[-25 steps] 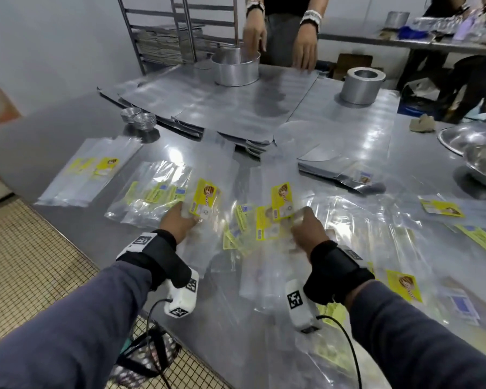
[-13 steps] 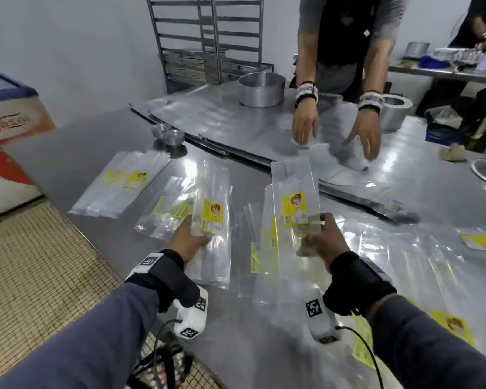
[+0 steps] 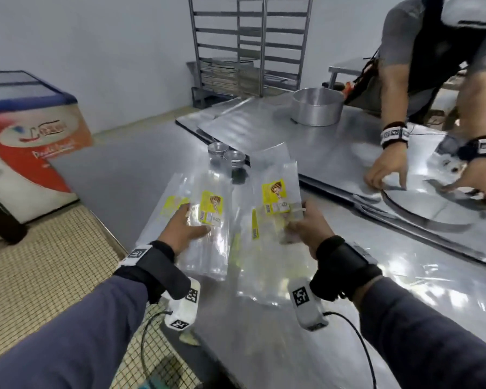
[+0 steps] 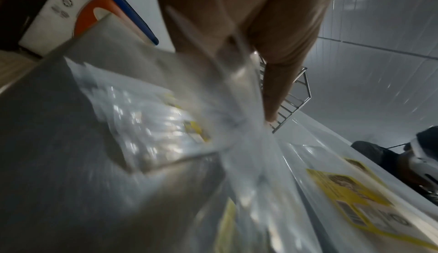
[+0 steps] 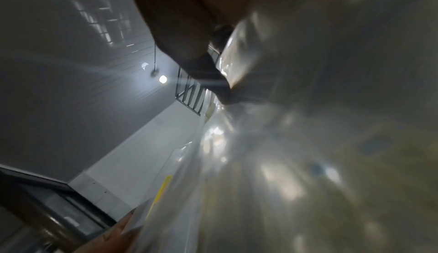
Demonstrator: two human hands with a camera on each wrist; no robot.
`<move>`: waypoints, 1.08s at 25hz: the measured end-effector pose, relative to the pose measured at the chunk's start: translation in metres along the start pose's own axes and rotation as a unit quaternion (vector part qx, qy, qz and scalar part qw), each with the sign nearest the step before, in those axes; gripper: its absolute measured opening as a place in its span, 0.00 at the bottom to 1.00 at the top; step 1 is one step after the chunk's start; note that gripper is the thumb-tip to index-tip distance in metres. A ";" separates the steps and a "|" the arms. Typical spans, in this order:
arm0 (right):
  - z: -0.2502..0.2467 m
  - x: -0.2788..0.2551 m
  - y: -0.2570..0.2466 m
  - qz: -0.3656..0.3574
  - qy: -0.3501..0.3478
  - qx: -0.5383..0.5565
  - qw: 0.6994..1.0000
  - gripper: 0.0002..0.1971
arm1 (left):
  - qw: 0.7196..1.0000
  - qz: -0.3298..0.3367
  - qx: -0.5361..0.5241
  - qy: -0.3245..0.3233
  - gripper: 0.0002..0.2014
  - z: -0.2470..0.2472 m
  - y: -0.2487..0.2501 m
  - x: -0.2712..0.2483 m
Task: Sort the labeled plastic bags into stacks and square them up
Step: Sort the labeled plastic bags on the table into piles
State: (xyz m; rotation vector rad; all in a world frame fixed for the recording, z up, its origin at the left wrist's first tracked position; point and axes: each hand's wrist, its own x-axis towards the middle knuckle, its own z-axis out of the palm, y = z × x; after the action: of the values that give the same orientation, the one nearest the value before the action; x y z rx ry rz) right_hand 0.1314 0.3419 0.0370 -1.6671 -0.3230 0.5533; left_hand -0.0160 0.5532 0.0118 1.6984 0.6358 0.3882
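Bags in left hand: a clear labeled bag with a yellow label, lifted above the tabletop, held at mid-length.
Bags in right hand: a second clear bag with a yellow label facing up, raised beside the first, the two near but apart.
Stack beneath: more clear bags lie flat on the tabletop under and left of the left hand; another loose layer lies under the right hand.
Left hand: fingers closed on its bag, thumb on top; the left wrist view shows the fingers against blurred plastic.
Right hand: fingers pinching the lower edge of its bag; the right wrist view is blurred.
Nearby: two small metal cups stand just beyond the bags, a round metal pan farther back.
Across the tabletop: another person's hands hold a shiny round sheet.
Behind: a metal rack by the wall, a chest freezer at left.
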 end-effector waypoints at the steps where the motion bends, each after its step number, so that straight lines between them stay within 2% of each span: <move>1: 0.022 0.011 -0.004 0.004 -0.012 0.002 1.000 0.20 | 1.000 0.004 0.014 -0.001 0.38 -0.019 -0.002 0.013; 5: 0.097 0.056 -0.020 0.012 -0.033 0.073 0.997 0.19 | 1.000 -0.004 0.022 -0.009 0.29 -0.082 -0.007 0.063; 6: 0.111 0.070 -0.019 0.018 -0.037 0.090 0.995 0.20 | 1.000 -0.003 0.014 -0.011 0.30 -0.094 -0.009 0.077; 8: 0.135 0.094 -0.004 0.044 -0.044 0.101 0.993 0.28 | 1.000 -0.011 0.027 -0.010 0.34 -0.112 -0.023 0.098; 10: 0.160 0.116 0.024 0.081 -0.039 0.048 0.995 0.36 | 0.994 -0.056 0.097 -0.011 0.29 -0.121 -0.042 0.111; 11: 0.170 0.125 0.036 0.092 -0.039 -0.002 0.995 0.36 | 0.988 -0.081 0.132 -0.017 0.27 -0.122 -0.052 0.116; 12: 0.177 0.128 0.045 0.096 -0.041 -0.060 0.993 0.31 | 0.981 -0.095 0.166 -0.025 0.27 -0.124 -0.063 0.120; 13: 0.181 0.130 0.054 0.095 -0.032 -0.120 0.988 0.26 | 0.972 -0.111 0.204 -0.033 0.32 -0.125 -0.075 0.126; 15: 0.185 0.127 0.059 0.101 -0.012 -0.212 0.972 0.25 | 0.963 -0.116 0.241 -0.026 0.53 -0.130 -0.112 0.147; 17: 0.189 0.125 0.055 0.110 -0.019 -0.234 0.966 0.27 | 0.966 -0.125 0.226 -0.025 0.60 -0.136 -0.147 0.172; 19: 0.192 0.127 0.052 0.113 -0.055 -0.179 0.976 0.27 | 0.962 -0.130 0.241 -0.025 0.67 -0.130 -0.124 0.165; 21: 0.192 0.128 0.051 0.126 -0.060 -0.114 0.984 0.27 | 0.956 -0.138 0.258 -0.034 0.67 -0.127 -0.107 0.157; 24: 0.180 0.119 0.047 0.135 -0.061 -0.079 0.986 0.24 | 0.953 -0.147 0.265 -0.024 0.69 -0.121 -0.094 0.148; 25: 0.174 0.114 0.045 0.133 -0.059 -0.075 0.987 0.25 | 0.950 -0.138 0.280 -0.023 0.66 -0.116 -0.084 0.142; 27: 0.153 0.102 0.042 0.132 -0.055 -0.093 0.985 0.34 | 0.940 -0.119 0.317 -0.028 0.58 -0.098 -0.058 0.121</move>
State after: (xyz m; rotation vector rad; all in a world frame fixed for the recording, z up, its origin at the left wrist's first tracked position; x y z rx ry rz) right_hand 0.1325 0.5159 -0.0364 -1.8772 -0.2396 0.8362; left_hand 0.0118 0.7105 -0.0329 2.1953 0.9830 -0.0556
